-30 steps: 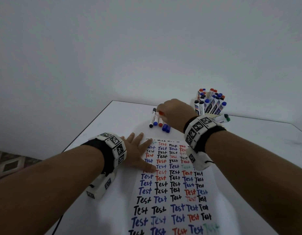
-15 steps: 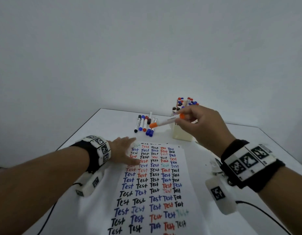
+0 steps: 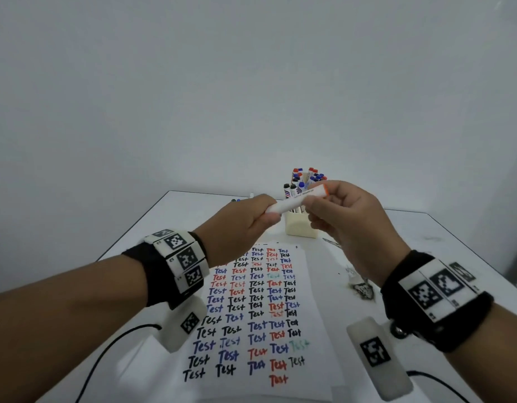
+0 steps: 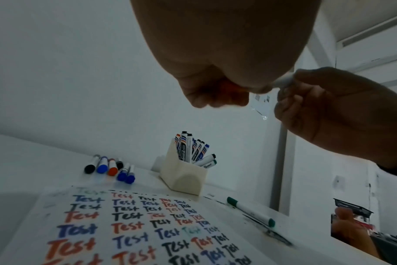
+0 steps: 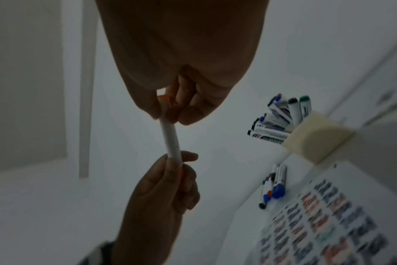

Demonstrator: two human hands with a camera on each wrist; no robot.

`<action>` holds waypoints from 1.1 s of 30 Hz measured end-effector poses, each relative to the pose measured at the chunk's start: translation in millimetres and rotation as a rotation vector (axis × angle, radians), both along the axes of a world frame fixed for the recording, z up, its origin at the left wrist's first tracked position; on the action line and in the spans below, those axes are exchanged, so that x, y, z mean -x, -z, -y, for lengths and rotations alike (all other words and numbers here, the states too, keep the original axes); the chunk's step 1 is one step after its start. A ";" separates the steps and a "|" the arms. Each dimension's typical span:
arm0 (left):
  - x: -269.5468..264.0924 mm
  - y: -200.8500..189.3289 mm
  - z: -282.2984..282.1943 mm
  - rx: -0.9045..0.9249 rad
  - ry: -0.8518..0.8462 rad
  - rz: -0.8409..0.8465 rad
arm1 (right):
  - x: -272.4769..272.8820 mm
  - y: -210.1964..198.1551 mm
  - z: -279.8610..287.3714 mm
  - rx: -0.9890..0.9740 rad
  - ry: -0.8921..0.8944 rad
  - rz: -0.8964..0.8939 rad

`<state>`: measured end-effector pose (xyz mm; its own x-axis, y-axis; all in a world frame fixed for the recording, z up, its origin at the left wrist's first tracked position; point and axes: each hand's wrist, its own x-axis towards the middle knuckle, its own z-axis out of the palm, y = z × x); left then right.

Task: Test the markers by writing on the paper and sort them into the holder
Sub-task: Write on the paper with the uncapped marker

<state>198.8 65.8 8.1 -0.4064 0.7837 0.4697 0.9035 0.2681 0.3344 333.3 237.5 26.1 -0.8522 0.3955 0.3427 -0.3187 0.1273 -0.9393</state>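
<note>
Marker (image 3: 295,200) held above paper (image 3: 260,321), hands pinching each end: left hand (image 3: 239,225), right hand (image 3: 347,219).

Head view looks forward and down from above the table (image 3: 193,205), both forearms reaching in from below. Left wrist view sits low and close, aimed up and forward past the left hand (image 4: 218,78). Right wrist view, tilted and darker, looks along the right hand (image 5: 188,93). All three share the holder (image 3: 299,225) and the paper (image 3: 260,315).
</note>
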 end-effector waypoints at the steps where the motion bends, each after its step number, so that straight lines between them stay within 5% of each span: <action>1: -2.3 -1.6 -0.6 -0.014 0.003 -0.001 | 1.6 0.3 2.6 0.044 -0.033 0.024; 5: -8.1 -3.2 1.0 -0.011 -0.004 0.008 | 4.7 4.3 6.0 0.158 -0.059 0.066; 10: 1.6 7.2 12.0 0.091 0.038 0.170 | 4.5 16.3 5.7 0.060 -0.004 0.090; 13: 23.9 23.3 18.2 0.202 -0.089 0.280 | 7.8 25.9 -2.8 0.116 0.113 0.099; 21: 118.6 56.2 65.3 0.456 -0.431 0.127 | 18.5 53.7 -40.9 0.338 0.270 0.100; 33: 153.1 62.7 60.3 0.630 -0.523 0.102 | 45.2 110.5 -57.8 0.704 0.212 0.106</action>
